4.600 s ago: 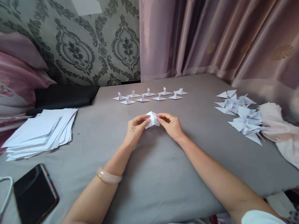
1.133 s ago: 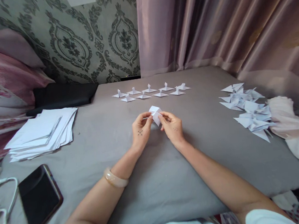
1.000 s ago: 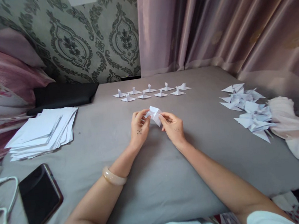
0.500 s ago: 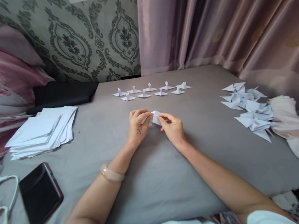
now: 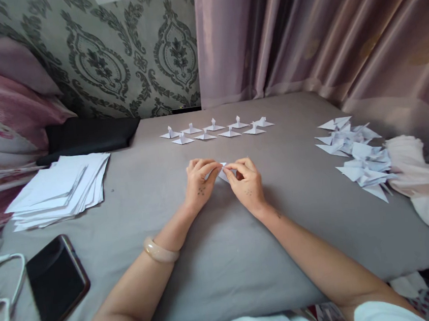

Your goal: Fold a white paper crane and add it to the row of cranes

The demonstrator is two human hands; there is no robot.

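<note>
A small folded white paper (image 5: 222, 174) is held between my two hands, just above the middle of the grey-covered table (image 5: 225, 261). My left hand (image 5: 203, 181) pinches its left side with thumb and fingertips. From the right, my right hand (image 5: 246, 181) grips it between thumb and index finger, close to the left fingertips. Much of the paper is hidden behind the fingers. Beyond the hands, several white folded paper pieces (image 5: 230, 132) with flat points and an upright middle stand in two rows.
At the left lies a stack of white paper sheets (image 5: 60, 189), with a dark phone (image 5: 57, 281) and white cables (image 5: 7, 299) nearer me. A heap of folded paper cranes (image 5: 365, 152) rests at the right beside a pale cloth (image 5: 410, 165). A black folded item (image 5: 93, 135) sits at the back left.
My right thumb and index finger have moved left along the paper, nearer the left fingertips. Less of the paper shows now. The surrounding things have stayed in place.
</note>
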